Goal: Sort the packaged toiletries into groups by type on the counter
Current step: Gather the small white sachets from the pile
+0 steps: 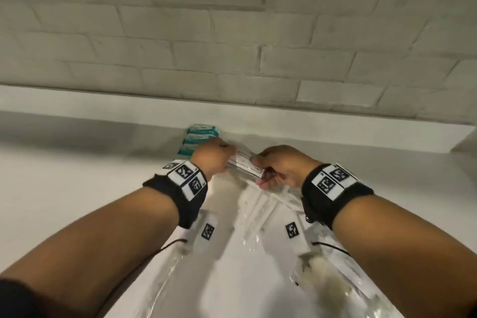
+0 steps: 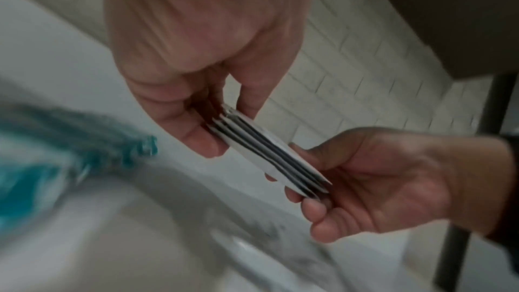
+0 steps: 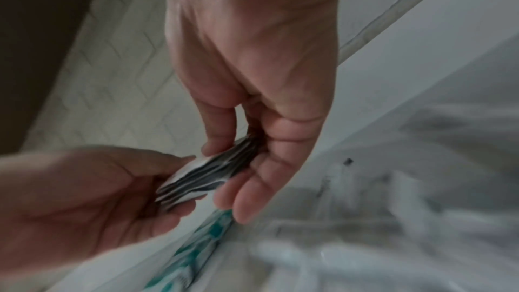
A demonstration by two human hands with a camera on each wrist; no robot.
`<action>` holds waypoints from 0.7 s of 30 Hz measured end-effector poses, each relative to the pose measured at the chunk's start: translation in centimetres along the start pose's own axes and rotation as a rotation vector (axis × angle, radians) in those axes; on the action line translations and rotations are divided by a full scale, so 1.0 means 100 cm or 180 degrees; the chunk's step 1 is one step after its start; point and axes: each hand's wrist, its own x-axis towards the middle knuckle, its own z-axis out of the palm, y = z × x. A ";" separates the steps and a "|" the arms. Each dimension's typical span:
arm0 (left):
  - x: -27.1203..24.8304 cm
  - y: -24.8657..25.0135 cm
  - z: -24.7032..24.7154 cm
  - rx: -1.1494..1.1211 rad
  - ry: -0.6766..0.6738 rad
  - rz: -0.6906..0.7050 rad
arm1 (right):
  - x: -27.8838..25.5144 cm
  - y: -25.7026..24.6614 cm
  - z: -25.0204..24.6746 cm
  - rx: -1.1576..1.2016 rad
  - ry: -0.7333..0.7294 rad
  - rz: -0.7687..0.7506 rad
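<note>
Both hands hold one stack of several thin white sachets (image 1: 244, 162) above the white counter (image 1: 77, 188). My left hand (image 1: 210, 156) pinches the stack's left end between thumb and fingers (image 2: 196, 134). My right hand (image 1: 277, 166) grips its right end, fingers (image 3: 250, 188) curled under. The sachet stack (image 2: 269, 157) shows edge-on in both wrist views (image 3: 202, 177). A row of teal-and-white packets (image 1: 198, 141) lies against the back ledge, just beyond my left hand. Clear-wrapped white items (image 1: 258, 212) lie on the counter under my wrists.
A white brick wall (image 1: 232, 33) rises behind a low ledge (image 1: 103, 103) at the back of the counter. Crinkled clear plastic (image 1: 348, 292) spreads over the near counter between my forearms. A dark post (image 2: 474, 163) stands at the right in the left wrist view.
</note>
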 end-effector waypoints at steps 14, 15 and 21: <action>0.135 0.012 0.033 0.2196 0.0008 -0.0053 | 0.129 -0.028 -0.024 -0.1055 0.1026 0.0253; 0.138 0.009 0.034 0.2428 -0.0036 -0.0032 | 0.133 -0.026 -0.025 -0.1319 0.0993 0.0241; 0.148 0.019 0.021 0.2802 -0.0150 0.0018 | 0.117 -0.036 -0.030 -0.2235 0.0806 -0.0247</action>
